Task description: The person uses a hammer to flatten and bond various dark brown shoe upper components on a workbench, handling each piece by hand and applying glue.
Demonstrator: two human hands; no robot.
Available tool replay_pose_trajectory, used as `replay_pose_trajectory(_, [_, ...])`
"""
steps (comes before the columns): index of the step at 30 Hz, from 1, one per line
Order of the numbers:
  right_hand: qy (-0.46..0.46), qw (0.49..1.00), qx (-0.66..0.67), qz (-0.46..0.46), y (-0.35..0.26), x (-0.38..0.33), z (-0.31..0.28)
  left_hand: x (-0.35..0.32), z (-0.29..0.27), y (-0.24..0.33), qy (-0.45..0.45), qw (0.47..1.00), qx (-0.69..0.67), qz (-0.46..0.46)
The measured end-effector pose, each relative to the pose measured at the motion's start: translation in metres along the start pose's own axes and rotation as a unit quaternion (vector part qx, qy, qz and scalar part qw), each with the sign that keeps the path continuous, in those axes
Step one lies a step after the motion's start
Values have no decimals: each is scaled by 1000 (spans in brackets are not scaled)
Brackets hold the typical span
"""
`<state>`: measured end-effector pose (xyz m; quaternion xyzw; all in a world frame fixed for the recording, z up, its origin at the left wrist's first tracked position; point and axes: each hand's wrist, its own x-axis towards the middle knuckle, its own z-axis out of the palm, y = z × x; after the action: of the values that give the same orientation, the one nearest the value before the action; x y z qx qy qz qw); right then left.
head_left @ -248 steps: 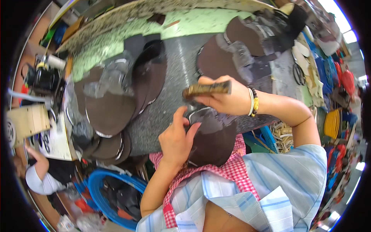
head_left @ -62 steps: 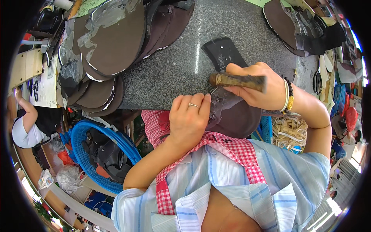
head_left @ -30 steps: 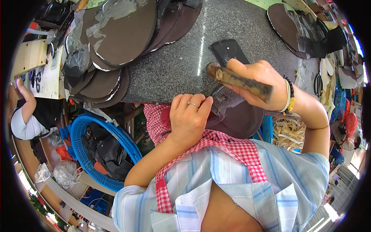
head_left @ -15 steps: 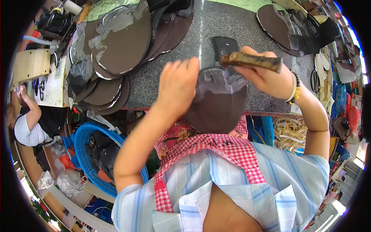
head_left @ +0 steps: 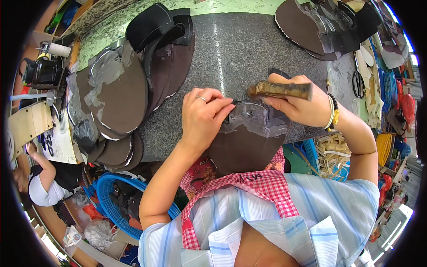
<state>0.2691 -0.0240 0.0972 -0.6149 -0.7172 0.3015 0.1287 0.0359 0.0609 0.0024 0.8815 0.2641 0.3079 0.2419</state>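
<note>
A dark brown rounded piece of material (head_left: 244, 149) lies at the near edge of the grey granite table (head_left: 240, 49), with a shiny grey film over its far end. My left hand (head_left: 202, 115), a ring on one finger, presses the left side of that film with its fingertips. My right hand (head_left: 300, 104) is closed around a worn brown wooden tool handle (head_left: 280, 90), held level just above the piece's far edge. The tool's working end is hidden.
A stack of brown rounded pieces (head_left: 120, 95) with black parts on top sits at the table's left. More pieces (head_left: 311, 26) lie at the far right, scissors (head_left: 358, 82) beside them. A blue basket (head_left: 118, 202) stands below left. Another person (head_left: 42, 182) sits at lower left.
Over the last seconds the brown piece has been turned and held up toward me. Now my left hand has come down onto its film and the tool sits lower, close over the piece.
</note>
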Motion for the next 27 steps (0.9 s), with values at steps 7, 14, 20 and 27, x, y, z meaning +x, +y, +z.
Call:
replay_pose_trajectory(7, [-18,997,-3,-79,14,17,10,0,-1,2,9,994,49,95])
replay_pose_trajectory(14, [-46,997,5,-55,5,26,8,1,-5,3,-39,984,94,145])
replay_pose_trajectory(20, [-80,995,1,-51,0,29,3,4,-9,7,-75,980,88,160])
replay_pose_trajectory(27, [-50,998,-20,-27,-10,23,9,-11,-6,16,0,987,141,76])
